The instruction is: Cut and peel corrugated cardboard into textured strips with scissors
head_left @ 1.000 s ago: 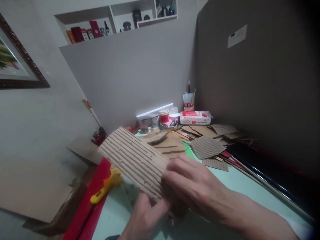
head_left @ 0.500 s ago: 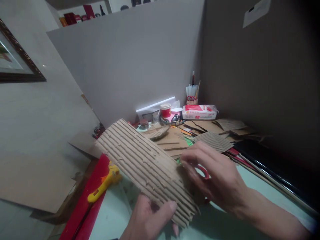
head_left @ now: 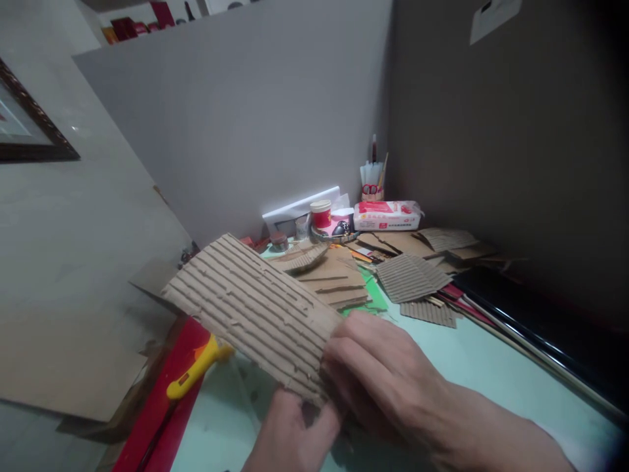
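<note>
A long strip of corrugated cardboard (head_left: 250, 314), its ridges bared and partly torn, slants up to the left above the table. My left hand (head_left: 297, 429) is closed on its lower edge, the thumb near the right end. Over that right end, the fingers of my right hand (head_left: 388, 380) are curled and pressed against the cardboard, covering its corner. What lies under the right palm is hidden. A yellow-handled tool (head_left: 199, 370) rests beyond the strip's lower left side.
Cardboard pieces (head_left: 413, 275) lie across the back of the pale green table (head_left: 472, 360). A shiny black object (head_left: 535, 334) runs along the right side. Behind stand a red cup (head_left: 321, 215), a tissue pack (head_left: 387, 216) and a pen holder (head_left: 372, 193). A grey partition (head_left: 246, 118) encloses the back.
My right hand has moved left and down onto the strip's right end. The red loop seen beside it earlier is out of sight. The strip has shifted slightly left.
</note>
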